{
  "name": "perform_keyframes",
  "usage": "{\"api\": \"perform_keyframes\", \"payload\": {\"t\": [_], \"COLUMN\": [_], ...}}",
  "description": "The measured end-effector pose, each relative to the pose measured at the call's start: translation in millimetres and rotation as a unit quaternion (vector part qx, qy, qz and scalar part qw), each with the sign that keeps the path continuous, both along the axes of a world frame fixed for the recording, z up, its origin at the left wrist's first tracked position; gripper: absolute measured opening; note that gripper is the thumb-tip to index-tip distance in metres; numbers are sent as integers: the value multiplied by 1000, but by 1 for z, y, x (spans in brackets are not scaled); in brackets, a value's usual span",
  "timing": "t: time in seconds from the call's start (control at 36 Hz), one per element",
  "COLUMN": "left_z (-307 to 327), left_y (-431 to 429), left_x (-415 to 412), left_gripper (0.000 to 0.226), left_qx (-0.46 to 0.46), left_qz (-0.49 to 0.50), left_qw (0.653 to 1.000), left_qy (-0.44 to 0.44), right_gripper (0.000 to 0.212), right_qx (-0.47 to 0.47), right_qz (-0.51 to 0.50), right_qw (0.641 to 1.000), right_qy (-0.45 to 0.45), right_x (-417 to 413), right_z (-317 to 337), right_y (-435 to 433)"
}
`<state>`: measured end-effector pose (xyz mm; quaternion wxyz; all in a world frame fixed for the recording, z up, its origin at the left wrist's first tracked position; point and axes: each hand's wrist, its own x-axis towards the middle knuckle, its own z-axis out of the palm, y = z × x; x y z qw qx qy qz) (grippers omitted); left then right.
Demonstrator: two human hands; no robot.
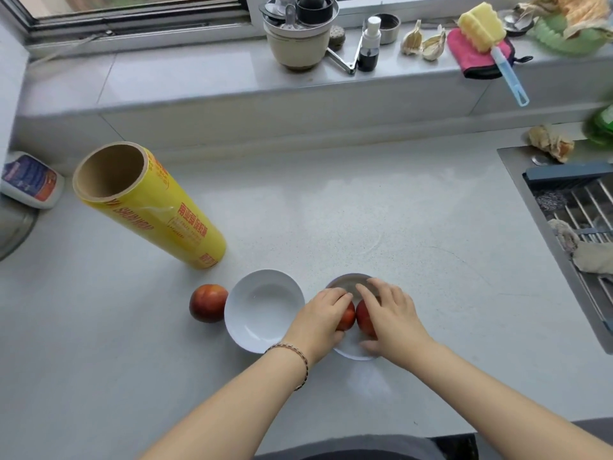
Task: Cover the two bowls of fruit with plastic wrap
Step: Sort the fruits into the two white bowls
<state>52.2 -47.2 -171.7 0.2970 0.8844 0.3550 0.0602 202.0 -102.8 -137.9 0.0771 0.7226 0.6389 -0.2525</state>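
Two white bowls stand side by side near the front of the grey counter. The left bowl (263,310) holds no fruit. Over the right bowl (348,283) my left hand (323,318) grips one red fruit (347,318) and my right hand (389,315) grips another red fruit (365,318); both hands hide most of that bowl. A third red fruit (208,303) lies on the counter just left of the empty bowl. A large yellow roll of plastic wrap (149,204) stands on end farther back on the left.
A sink with a wire rack (577,207) and cloths fills the right edge. The window ledge behind carries a pot (297,38), a spray bottle (370,44), garlic, a pink cloth and a yellow sponge brush (484,31). A white packet (30,180) lies far left.
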Motion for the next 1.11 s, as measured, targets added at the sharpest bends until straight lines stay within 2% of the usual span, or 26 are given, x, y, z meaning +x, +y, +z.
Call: {"api": "perform_keyframes", "payload": {"t": [0.06,0.11,0.14,0.19,0.25,0.28,0.31,0.33,0.39,0.44,0.5,0.58,0.64,0.69,0.92,1.03,1.11], "left_z": [2,-2,-4,-3,4,6,7,8,13,13,13,11,10,10,0,-1,3], "left_y": [-1,-3,-5,-10,-12,-13,-13,-14,-17,-19,-18,-17,-18,-18,-16,-16,-16], "left_x": [-1,0,1,5,13,18,22,26,31,33,34,35,36,36,32,32,31], "left_gripper": [60,58,56,52,45,44,43,41,36,40,54,49,39,33,36,33,30], "left_qx": [-9,8,9,-2,-24,-39,-43,-45,-36,-7,31,53,24,1,6,21,4], "left_qz": [13,31,44,59,64,60,57,53,51,35,12,19,24,25,16,15,8], "left_qw": [1000,999,998,996,997,997,997,998,998,999,999,998,999,1000,1000,999,1000], "left_qy": [0,-34,-49,-60,-46,-30,-17,-7,-2,-3,32,19,-1,6,-6,-18,-6], "right_gripper": [92,97,99,92,66,56,53,57,77,85,84,84,79,72,57,53,51], "right_qx": [42,35,2,-77,-98,-81,-60,-39,17,71,118,140,137,164,206,191,145], "right_qz": [-80,-215,-286,-406,-476,-487,-483,-462,-402,-303,-158,-47,-29,-32,-62,-68,-67], "right_qw": [994,970,945,869,798,790,801,827,885,939,980,988,989,986,975,979,987], "right_qy": [55,112,159,270,358,363,349,318,236,147,31,-52,-48,-26,56,37,28], "right_x": [5,11,14,16,19,22,24,24,26,27,30,36,37,37,38,33,30], "right_z": [-1,0,-2,-9,-14,-17,-17,-17,-17,-13,-13,-17,-15,-15,-25,-27,-25], "right_y": [-15,-26,-32,-38,-40,-41,-41,-41,-40,-37,-30,-24,-21,-20,-20,-22,-20]}}
